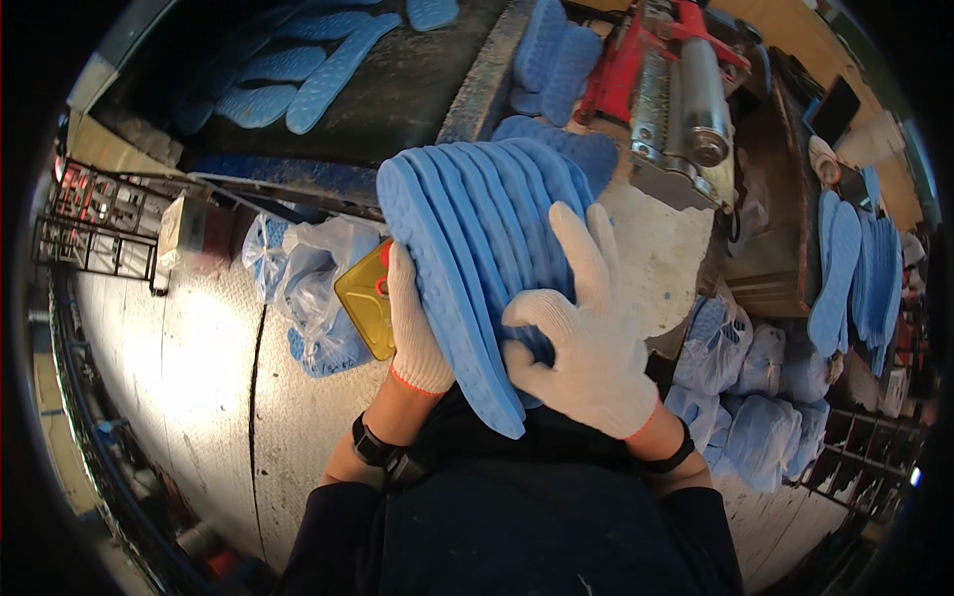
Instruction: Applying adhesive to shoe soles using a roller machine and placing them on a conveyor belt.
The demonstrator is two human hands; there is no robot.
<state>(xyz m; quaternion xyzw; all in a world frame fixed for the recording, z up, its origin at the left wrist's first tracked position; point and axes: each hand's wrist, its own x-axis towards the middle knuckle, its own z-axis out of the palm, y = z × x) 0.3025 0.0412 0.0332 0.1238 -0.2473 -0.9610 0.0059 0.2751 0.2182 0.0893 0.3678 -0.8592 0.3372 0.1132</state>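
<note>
Dark clothing point(527, 526) lies nearest us, across the near middle. Beyond our hands to the far left runs a black belt point(407, 104), with blue loose soles point(333, 79) spread on it. Far right of centre stands a red machine point(646, 74) with a metal roller point(704, 99), and beside it, to the left, we see a far pile point(561, 65) of more soles. A pale worktop point(661, 258) reaches toward us below the machine, partly covered by our right hand.

On the left, clear bags point(320, 268) of soles lie on the grey floor point(184, 387). Just behind our left hand is a yellow box point(360, 303), which the hand and the stack partly hide. To the right, more filled bags point(763, 432) are heaped, and above them a row of soles point(874, 273) stands on edge.

We have the blue stack point(487, 238) between our hands, at the centre, tilted with its toes toward the far side. Our gloved left hand point(415, 328) grips its left side. Our gloved right hand point(586, 358) is over its near right side, fingers spread and thumb apart from the curled forefinger; we cannot tell how firmly it touches the stack.
</note>
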